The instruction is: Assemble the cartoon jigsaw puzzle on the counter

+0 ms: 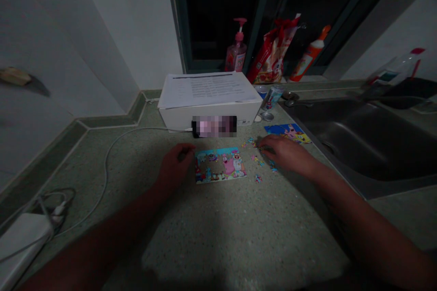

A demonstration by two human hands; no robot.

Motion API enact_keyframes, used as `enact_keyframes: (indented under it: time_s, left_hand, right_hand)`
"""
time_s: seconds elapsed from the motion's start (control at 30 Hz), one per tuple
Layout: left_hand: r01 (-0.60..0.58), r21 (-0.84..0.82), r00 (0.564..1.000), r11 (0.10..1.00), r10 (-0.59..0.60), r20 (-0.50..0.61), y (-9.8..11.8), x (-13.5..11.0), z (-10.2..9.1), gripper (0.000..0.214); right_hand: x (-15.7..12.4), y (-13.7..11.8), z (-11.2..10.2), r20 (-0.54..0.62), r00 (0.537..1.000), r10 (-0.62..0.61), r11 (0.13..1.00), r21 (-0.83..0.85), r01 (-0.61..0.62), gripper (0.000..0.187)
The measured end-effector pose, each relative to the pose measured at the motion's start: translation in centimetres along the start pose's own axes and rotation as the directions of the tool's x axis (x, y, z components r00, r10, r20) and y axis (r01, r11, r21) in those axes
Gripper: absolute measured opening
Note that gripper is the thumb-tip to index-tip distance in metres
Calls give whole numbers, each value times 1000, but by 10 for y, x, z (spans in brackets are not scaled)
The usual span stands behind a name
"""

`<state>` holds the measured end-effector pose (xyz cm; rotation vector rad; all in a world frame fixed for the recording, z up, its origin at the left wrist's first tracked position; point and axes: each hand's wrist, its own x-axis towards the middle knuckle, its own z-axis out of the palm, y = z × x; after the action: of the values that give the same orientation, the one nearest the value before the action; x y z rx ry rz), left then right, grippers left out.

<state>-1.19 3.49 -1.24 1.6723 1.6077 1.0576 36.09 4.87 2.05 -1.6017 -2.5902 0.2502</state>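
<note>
A partly assembled jigsaw puzzle (235, 168) lies flat on the counter, its border and some inner parts filled and a bare gap in its middle. My left hand (175, 161) rests at its upper left edge, fingers curled and drawn together; what they hold, if anything, is hidden. To the right, my right hand (285, 151) reaches in low with its fingertips pinched on a small puzzle piece among the loose ones. Several loose puzzle pieces (258, 178) are scattered between the puzzle and that hand. Just beyond it lies a colourful picture card (290, 132), partly covered by the hand.
A white box (211, 111) with printed paper on top stands behind the puzzle, a phone (214, 126) leaning on it. The phone's cable (106, 163) curves left toward a white device (25, 236). A can (272, 97) stands beside the box. Right is a metal sink (368, 141).
</note>
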Motion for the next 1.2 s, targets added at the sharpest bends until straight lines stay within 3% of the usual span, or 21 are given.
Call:
enact_keyframes:
  time_s: [0.4,0.67,1.2]
  left_hand:
    - [1,5,1000,1000,-1,-6,0,0,1,24]
    - [-14,25,1000,1000,14,4,0,0,-1,23]
    - [6,35,1000,999,-7,21,2,0,-2,26]
  right_hand:
    - [-1,-4,1,1,1000,-31,999,25,31,33]
    - [-2,-1,2,-6,1000,20,999,39,-20,32]
    - [-3,-6,-15,73,996,46,996,70,-52,29]
